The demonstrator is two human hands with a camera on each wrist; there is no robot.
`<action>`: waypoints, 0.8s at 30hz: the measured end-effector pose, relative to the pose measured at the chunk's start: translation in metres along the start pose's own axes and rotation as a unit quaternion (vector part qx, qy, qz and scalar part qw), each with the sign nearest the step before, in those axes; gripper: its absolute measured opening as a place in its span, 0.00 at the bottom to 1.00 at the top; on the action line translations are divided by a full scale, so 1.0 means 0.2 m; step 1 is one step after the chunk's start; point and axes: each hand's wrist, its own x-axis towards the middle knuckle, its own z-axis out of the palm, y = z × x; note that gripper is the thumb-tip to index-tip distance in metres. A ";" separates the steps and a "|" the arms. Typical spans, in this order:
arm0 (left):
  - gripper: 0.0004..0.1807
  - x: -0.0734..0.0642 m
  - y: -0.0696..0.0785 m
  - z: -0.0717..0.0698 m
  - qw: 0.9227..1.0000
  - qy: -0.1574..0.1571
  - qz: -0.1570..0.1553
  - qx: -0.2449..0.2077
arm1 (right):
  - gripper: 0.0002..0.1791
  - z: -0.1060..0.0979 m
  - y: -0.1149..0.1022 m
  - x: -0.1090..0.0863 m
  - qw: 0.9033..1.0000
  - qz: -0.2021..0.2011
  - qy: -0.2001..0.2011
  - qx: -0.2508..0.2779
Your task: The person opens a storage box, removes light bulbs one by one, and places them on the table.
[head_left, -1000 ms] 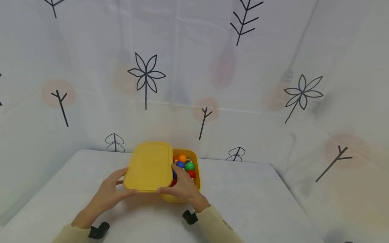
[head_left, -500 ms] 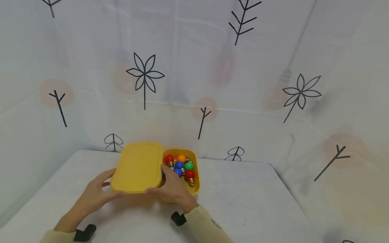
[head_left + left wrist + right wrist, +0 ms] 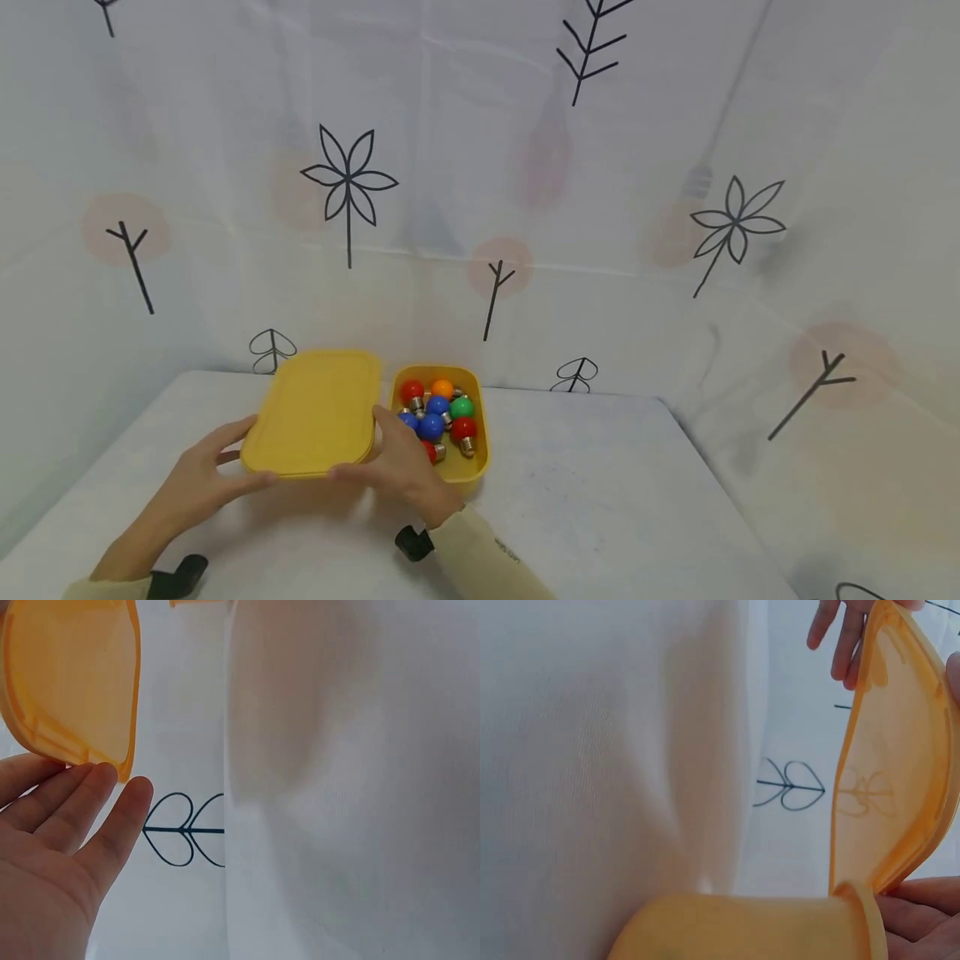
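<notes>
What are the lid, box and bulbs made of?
Lid: likely plastic, smooth, judging by its even yellow and moulded shape.
Box: probably plastic too, smooth; rounded, seamless-looking wall with a flanged top.
Bulbs: shiny coloured globes, glass or plastic, can't tell; silvery threaded bases look metallic.

Head: I look ahead and down from high and farthest back, over the desk (image 3: 585, 500) to the cloth (image 3: 450, 317).
Left wrist: very near, looking past the left fingers (image 3: 112, 832) to the cloth, picture tipped sideways.
Right wrist: sideways too, close by the box (image 3: 742, 930).
Shared: I see the yellow lid's (image 3: 315, 412) top from the head, its underside from both wrists.
</notes>
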 end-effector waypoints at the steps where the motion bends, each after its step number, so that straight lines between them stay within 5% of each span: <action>1: 0.52 0.00 0.00 -0.01 1.000 0.003 0.002 0.001 | 0.51 0.01 -0.01 0.00 1.000 0.002 0.000 0.002; 9: 0.50 -0.02 -0.02 -0.05 1.000 0.020 0.007 0.006 | 0.52 0.06 -0.04 0.01 1.000 0.010 0.004 -0.005; 24: 0.52 -0.04 -0.07 -0.12 0.999 -0.019 -0.039 -0.001 | 0.45 0.16 -0.10 0.03 1.000 0.007 0.014 0.020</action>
